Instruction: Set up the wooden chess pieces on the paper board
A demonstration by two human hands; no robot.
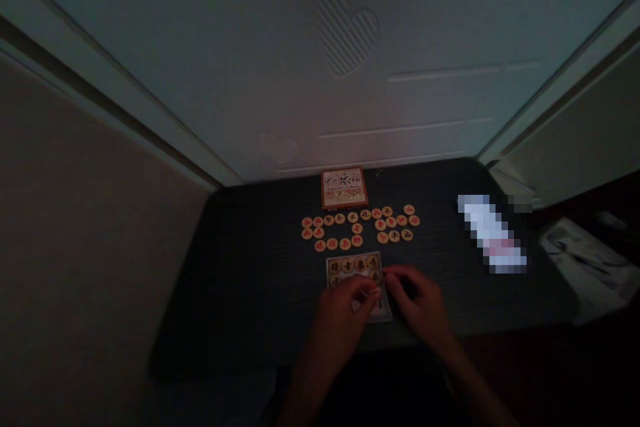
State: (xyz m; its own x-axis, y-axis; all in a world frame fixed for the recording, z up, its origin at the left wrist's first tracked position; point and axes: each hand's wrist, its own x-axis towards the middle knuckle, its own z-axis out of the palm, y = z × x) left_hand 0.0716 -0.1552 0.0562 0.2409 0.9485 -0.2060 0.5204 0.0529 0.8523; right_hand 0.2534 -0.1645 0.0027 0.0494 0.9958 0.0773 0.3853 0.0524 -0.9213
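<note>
Left hand (341, 303), right hand (419, 295) near dark wood-grained tabletop (240, 280) front edge, room leftward; fingers narrow at pale-rimmed rectangular tray (384, 314), hold unclear.

We see a shallow rectangular tray (387, 312) with a pale rim lying flat just below the centre of the frame, turned slightly askew. Along its upper edge we make out a row of four round tan pieces (361, 265) with dark characters, faces up; the row beneath is only partly visible to us. Above the tray, mid-frame, we find loose discs (357, 228) lying flat in uneven rows, marked in red or black, many nearly touching.
</note>
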